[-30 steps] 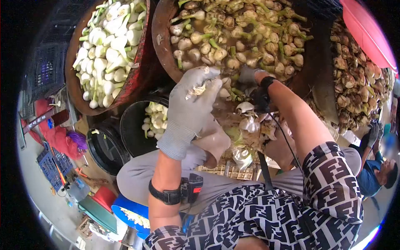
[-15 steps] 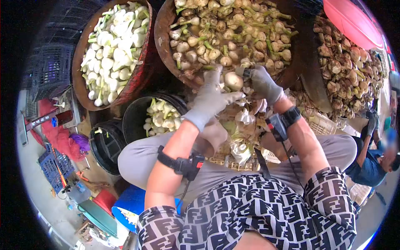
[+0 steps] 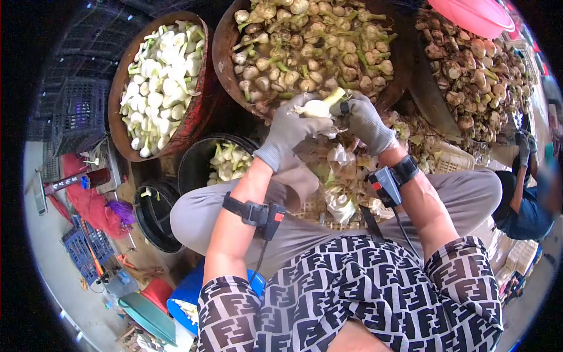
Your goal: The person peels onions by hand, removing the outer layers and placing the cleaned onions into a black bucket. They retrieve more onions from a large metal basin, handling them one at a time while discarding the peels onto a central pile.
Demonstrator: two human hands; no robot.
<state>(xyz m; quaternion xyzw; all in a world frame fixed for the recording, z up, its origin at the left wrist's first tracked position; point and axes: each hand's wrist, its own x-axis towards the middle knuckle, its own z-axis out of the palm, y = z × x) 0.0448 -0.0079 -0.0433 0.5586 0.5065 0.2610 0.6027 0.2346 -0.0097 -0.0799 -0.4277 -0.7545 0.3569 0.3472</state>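
Note:
A white garlic bulb (image 3: pixel 317 110) with a short green stem lies in the grip of my gloved left hand (image 3: pixel 295 126), its stem pointing up to the right. My gloved right hand (image 3: pixel 365 122) is closed beside the stem, with a small dark object (image 3: pixel 344 108) between its fingers. Both hands are over the near rim of a wide rusty basin (image 3: pixel 224 50) that holds garlic in murky water. Loose peelings (image 3: pixel 342 157) hang and lie just below my hands.
At the left stands a red-sided basin (image 3: pixel 116 102) of white garlic, with a black bucket (image 3: pixel 189 167) of garlic nearer. Unpeeled garlic (image 3: pixel 463 76) is heaped at the right under a pink basin (image 3: pixel 475 16). Another person (image 3: pixel 528 211) sits at the far right.
The bulb has turned, so its green stem now shows pointing up to the right. My left hand has closed more around it. The view has shifted slightly.

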